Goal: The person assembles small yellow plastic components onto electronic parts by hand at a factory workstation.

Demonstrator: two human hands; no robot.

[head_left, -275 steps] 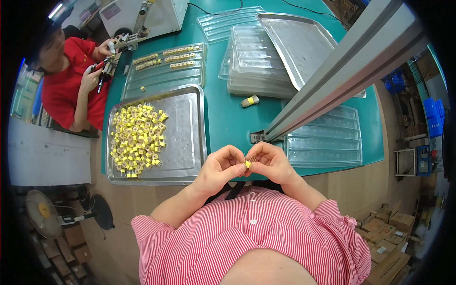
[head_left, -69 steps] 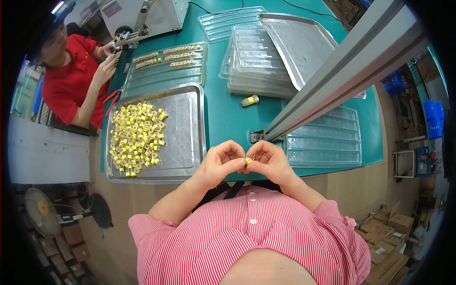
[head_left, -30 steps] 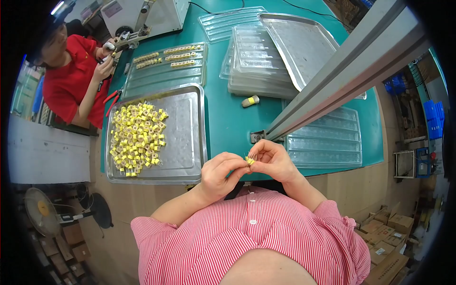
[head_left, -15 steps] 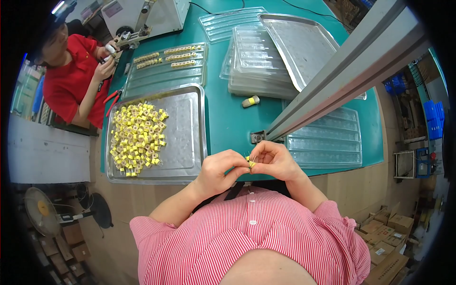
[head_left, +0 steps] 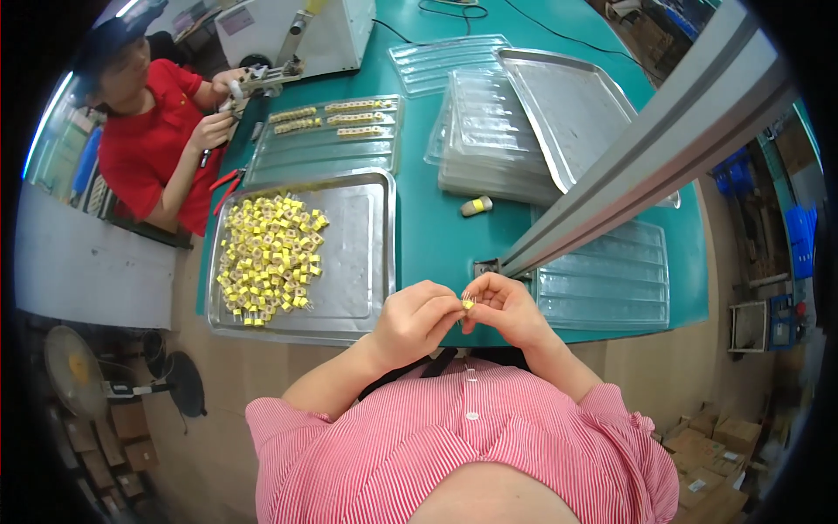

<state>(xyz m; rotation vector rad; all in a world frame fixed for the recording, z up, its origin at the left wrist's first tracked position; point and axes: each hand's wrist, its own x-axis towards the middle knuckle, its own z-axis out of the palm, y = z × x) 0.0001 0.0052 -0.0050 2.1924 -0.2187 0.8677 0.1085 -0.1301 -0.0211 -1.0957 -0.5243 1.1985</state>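
Observation:
At the table's near edge, my two hands meet over a small yellow-taped coil (head_left: pixel 469 305) with thin wire leads standing up from it. The thumb and fingers of my right hand (head_left: pixel 509 311) are pinched round its body. My left hand (head_left: pixel 414 319) is closed, its thumb and forefinger tips pressed together at the coil's left side; these tips partly cover it. To the left, a metal tray (head_left: pixel 358 253) carries a big heap of similar yellow coils (head_left: pixel 269 258) on its left half.
Behind the tray lies a clear plastic tray (head_left: pixel 332 157) with rows of coils, red-handled pliers (head_left: pixel 229 185) beside it. Stacked plastic trays (head_left: pixel 493 140) and a metal tray (head_left: pixel 572 113) stand behind. A metal post (head_left: pixel 628 157) slants up at right. A co-worker (head_left: pixel 157 131) handles a machine at left.
The coil has turned between my fingers, so its leads now stand up more together. My hands stay close to each other. The whole view has shifted slightly.

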